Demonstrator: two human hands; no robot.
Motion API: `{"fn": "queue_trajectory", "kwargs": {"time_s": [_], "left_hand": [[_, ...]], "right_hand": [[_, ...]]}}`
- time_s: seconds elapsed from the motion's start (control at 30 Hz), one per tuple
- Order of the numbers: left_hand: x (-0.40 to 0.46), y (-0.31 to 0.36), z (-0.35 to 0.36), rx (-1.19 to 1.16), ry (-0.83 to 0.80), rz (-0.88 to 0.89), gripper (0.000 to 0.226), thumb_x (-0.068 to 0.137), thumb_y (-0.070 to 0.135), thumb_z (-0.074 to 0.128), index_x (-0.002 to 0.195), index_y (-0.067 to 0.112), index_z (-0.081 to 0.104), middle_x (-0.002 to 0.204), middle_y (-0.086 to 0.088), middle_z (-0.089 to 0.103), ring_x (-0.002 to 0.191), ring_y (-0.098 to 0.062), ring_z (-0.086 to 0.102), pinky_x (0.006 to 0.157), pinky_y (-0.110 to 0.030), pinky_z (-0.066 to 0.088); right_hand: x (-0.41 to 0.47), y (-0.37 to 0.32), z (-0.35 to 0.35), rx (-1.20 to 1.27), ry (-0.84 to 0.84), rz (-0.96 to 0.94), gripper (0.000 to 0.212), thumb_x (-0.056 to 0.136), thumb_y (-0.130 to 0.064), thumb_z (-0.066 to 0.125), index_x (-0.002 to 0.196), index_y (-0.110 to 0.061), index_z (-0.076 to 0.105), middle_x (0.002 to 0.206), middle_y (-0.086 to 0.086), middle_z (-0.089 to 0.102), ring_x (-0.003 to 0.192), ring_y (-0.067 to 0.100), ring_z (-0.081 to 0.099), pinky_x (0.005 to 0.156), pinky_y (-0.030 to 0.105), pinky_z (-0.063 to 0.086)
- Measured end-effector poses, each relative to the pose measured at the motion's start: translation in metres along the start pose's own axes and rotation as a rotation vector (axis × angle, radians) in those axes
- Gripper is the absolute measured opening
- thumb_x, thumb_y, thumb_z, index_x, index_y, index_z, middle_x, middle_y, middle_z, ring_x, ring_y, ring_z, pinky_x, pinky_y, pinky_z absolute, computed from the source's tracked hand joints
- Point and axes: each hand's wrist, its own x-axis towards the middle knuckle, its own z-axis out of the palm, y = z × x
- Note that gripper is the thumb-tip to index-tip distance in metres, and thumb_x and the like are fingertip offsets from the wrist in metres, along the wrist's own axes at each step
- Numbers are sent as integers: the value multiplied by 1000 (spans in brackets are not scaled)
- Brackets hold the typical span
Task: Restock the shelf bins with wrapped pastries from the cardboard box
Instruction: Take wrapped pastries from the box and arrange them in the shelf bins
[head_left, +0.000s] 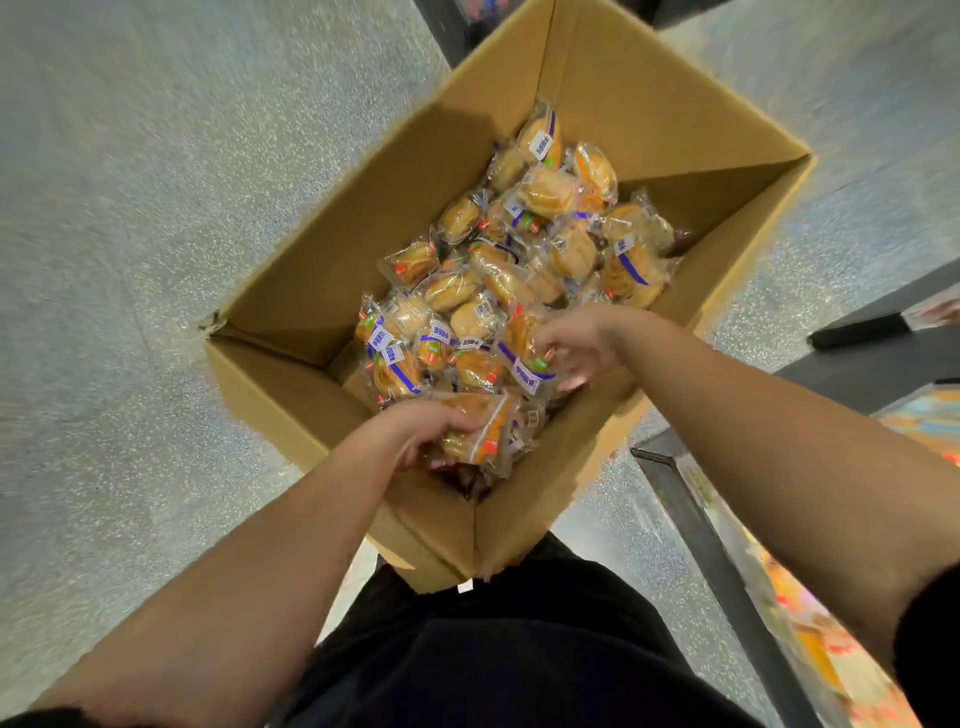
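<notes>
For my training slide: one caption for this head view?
Both hands, left hand and right hand, gather wrapped pastries inside an open cardboard box.

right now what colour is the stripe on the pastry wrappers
Blue-purple stripe on the clear wrappers, with white labels; it shows in the head view, inside the cardboard box.

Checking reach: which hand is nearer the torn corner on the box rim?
Left. The left hand grips pastries in the box nearer the torn corner; the right hand is farther across.
</notes>
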Motion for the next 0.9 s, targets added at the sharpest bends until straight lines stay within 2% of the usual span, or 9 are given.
{"fn": "queue_trajectory", "kwargs": {"time_s": [0.1, 0.13, 0.23, 0.27, 0.37, 0.5, 0.63, 0.77, 0.9], "left_hand": [[-10, -6, -18, -32, 101, 184, 123, 26, 57, 96, 134, 16, 54, 117, -4, 71, 101, -26, 69, 90, -47, 57], [-17, -6, -23, -26, 109, 234, 135, 25, 60, 95, 142, 18, 45, 127, -5, 66, 103, -26, 67, 92, -49, 55], [-57, -2, -24, -95, 86, 345, 126, 54, 51, 91, 155, 25, 19, 138, -12, 58, 69, -15, 62, 52, -26, 54], [-63, -3, -25, -77, 100, 380, 120, 64, 49, 87, 156, 26, 15, 144, -12, 53, 71, -15, 61, 45, -22, 50], [-86, -8, -24, -74, 69, 506, 113, 71, 44, 84, 157, 26, 13, 153, -5, 41, 97, -14, 60, 62, -23, 51], [-122, -22, -24, -88, -89, 609, 118, 53, 42, 94, 151, 27, 30, 142, -4, 55, 108, -21, 67, 90, -43, 56], [-145, -37, -29, -121, -309, 615, 141, 48, 30, 100, 157, 31, 9, 142, -13, 55, 112, -31, 66, 105, -53, 45], [-170, -47, -3, -93, -457, 654, 78, 74, 8, 77, 142, 15, 40, 122, -12, 69, 106, -26, 69, 90, -41, 56], [-195, -57, 46, 14, -575, 650, 55, 75, 6, 68, 126, 18, 53, 108, -9, 74, 94, -24, 71, 90, -44, 52]], "right_hand": [[-37, 1, -1, 101, 0, -99, 21, 97, -6, 52, 118, -11, 51, 122, 12, 51, 103, 25, 62, 95, 42, 55], [-48, 2, 0, 141, 1, -136, 26, 96, -5, 53, 121, -12, 50, 124, 11, 50, 101, 24, 62, 90, 39, 57], [-83, 11, 13, 296, 53, -237, 40, 92, 0, 57, 123, -22, 44, 114, 8, 54, 84, 19, 63, 71, 33, 60], [-94, 15, 19, 357, 69, -269, 37, 92, 0, 57, 120, -21, 45, 108, 7, 55, 80, 19, 62, 69, 32, 60], [-124, 35, 39, 431, 170, -376, 29, 94, -1, 55, 120, -16, 51, 94, 7, 61, 71, 16, 64, 69, 31, 60], [-162, 67, 81, 619, 86, -505, 37, 98, 2, 43, 129, -19, 45, 81, 5, 72, 63, 16, 67, 90, 38, 55], [-195, 102, 134, 893, 100, -654, 27, 97, 5, 39, 112, -11, 55, 88, 10, 74, 70, 19, 73, 81, 34, 59], [-217, 145, 173, 1092, 166, -754, 36, 88, 6, 49, 122, -5, 51, 99, 17, 71, 82, 26, 73, 70, 34, 62], [-246, 192, 203, 1178, 316, -788, 30, 93, 10, 39, 106, -9, 59, 84, 11, 71, 74, 20, 71, 67, 30, 62]]}}
